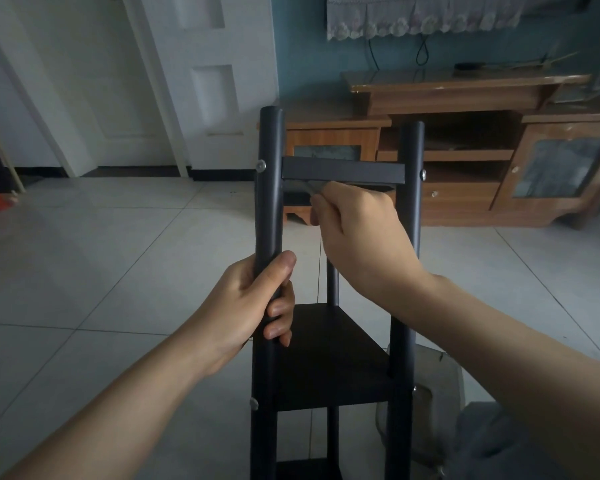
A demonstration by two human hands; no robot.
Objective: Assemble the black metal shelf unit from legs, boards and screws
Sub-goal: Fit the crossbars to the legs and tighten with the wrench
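The black metal shelf unit stands upright in front of me. My left hand (257, 303) grips its left front leg (270, 202) about halfway up. The top board (343, 172) spans between that leg and the right front leg (409, 202), with silver screws (261, 165) showing on both legs. My right hand (357, 230) is just under the top board, its fingers pinching a thin grey tool (307, 187) that points toward the left leg. A lower black board (326, 358) sits below both hands, with a screw head (254, 403) at its left corner.
A brown wooden TV cabinet (465, 150) stands behind the shelf against a teal wall. A white door (194, 81) is at the back left. Pale floor tiles (101, 271) spread all around. A clear plastic bag (430, 410) lies at the lower right by my knee.
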